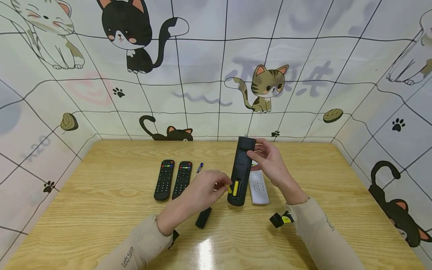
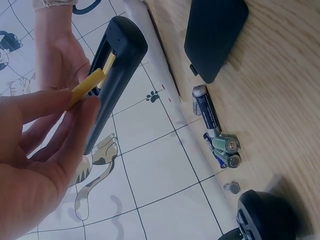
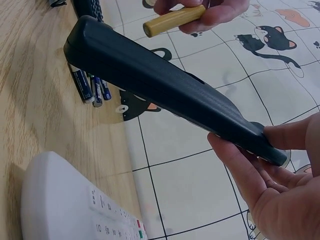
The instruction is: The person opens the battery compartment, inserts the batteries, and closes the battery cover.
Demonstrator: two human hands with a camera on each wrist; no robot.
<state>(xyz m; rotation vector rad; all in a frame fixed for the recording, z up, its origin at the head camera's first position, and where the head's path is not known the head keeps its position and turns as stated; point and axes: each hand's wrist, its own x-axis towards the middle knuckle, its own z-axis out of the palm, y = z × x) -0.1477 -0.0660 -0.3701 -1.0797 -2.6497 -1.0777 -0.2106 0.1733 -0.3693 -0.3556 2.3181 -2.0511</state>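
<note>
My right hand (image 1: 271, 163) holds a black remote control (image 1: 243, 159) by its upper end, raised above the table with its back towards me. The battery compartment is uncovered, and one yellow battery (image 1: 236, 188) lies inside it. Between thumb and fingers my left hand (image 1: 206, 187) pinches another yellow battery (image 2: 86, 90), beside the compartment. In the right wrist view that pinched battery (image 3: 174, 21) appears apart from the remote's body. A black battery cover (image 1: 203, 218) lies on the table near my left wrist.
A white remote (image 1: 259, 189) lies behind the held one. Two black remotes (image 1: 164, 180) lie to the left, one partly hidden by my left hand. Several loose batteries (image 2: 207, 112) rest on the wooden table (image 1: 111, 195). A patterned wall (image 1: 202, 93) stands behind.
</note>
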